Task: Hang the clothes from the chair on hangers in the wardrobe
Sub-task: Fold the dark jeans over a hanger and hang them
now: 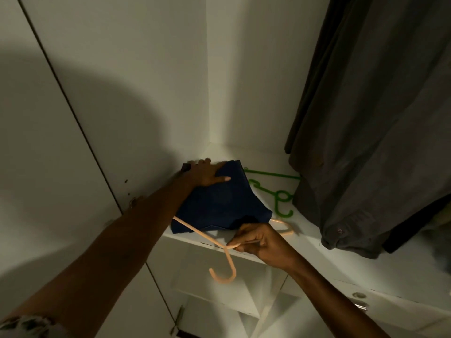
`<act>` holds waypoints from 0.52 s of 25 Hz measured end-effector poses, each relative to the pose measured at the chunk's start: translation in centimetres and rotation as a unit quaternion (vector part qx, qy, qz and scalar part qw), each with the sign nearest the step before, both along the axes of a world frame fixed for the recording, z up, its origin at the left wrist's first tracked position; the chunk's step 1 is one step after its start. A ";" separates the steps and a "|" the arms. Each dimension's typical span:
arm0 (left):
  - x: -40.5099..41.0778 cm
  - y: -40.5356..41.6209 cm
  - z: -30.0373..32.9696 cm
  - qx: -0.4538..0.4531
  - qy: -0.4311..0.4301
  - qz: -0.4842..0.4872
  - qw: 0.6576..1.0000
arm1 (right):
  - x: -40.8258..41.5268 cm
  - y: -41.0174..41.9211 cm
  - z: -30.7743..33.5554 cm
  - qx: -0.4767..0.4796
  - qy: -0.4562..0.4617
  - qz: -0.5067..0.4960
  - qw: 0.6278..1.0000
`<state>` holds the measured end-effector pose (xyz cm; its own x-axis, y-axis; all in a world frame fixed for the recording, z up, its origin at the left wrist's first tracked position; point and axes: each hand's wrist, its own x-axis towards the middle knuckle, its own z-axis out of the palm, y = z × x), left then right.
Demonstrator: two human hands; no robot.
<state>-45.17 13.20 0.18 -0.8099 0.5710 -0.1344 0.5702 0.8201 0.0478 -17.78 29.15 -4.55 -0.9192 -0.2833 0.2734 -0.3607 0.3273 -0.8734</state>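
- Overall, a white wardrobe fills the view; its inner shelf runs from centre toward 4 o'clock, with a drawer front beneath.
- Dark grey garments hang at 2 o'clock, their hems touching the shelf.
- Folded navy garment lies on the shelf at centre, against the wardrobe's left wall.
- Left hand rests flat on the garment's far corner, at its 11 o'clock, fingers straight and spread.
- Right hand, at the garment's 5 o'clock, has its fingers curled round the neck of a peach hanger. The hanger's arms lie under the garment's near edge; its hook hangs past the shelf front.
- Green hanger lies flat on the shelf, just beside the garment at its 3 o'clock.
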 end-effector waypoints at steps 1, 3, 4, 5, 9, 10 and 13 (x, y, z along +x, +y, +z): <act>0.4 -0.1 -0.8 0.007 -0.004 -0.001 1.000 | 0.2 0.1 0.8 0.003 -0.004 0.011 1.000; 0.7 -0.5 -1.3 0.022 0.018 0.002 1.000 | 0.5 0.2 3.2 0.010 -0.008 0.055 0.998; 0.7 -0.7 -1.5 0.024 0.032 0.002 0.999 | 0.5 0.3 4.4 0.031 -0.002 0.079 0.996; 0.9 -0.7 -1.6 0.019 0.043 0.002 0.999 | 0.6 0.4 5.3 0.063 0.015 0.100 0.993; 0.8 -0.6 -3.2 0.028 0.053 0.014 0.998 | 0.7 1.2 6.1 0.041 0.017 0.087 0.995; 0.6 -0.7 -3.5 0.031 0.053 0.016 0.998 | 0.7 1.3 6.0 0.015 0.023 0.063 0.998; 0.9 -0.8 -3.2 0.027 0.016 0.018 0.999 | -0.7 2.6 5.5 -0.043 0.047 -0.047 0.997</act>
<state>-44.28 12.38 -3.03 -0.8339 0.5465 -0.0767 0.5417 0.8372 0.0749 -18.45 31.77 0.92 -0.9102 -0.1689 0.3782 -0.4126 0.2897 -0.8636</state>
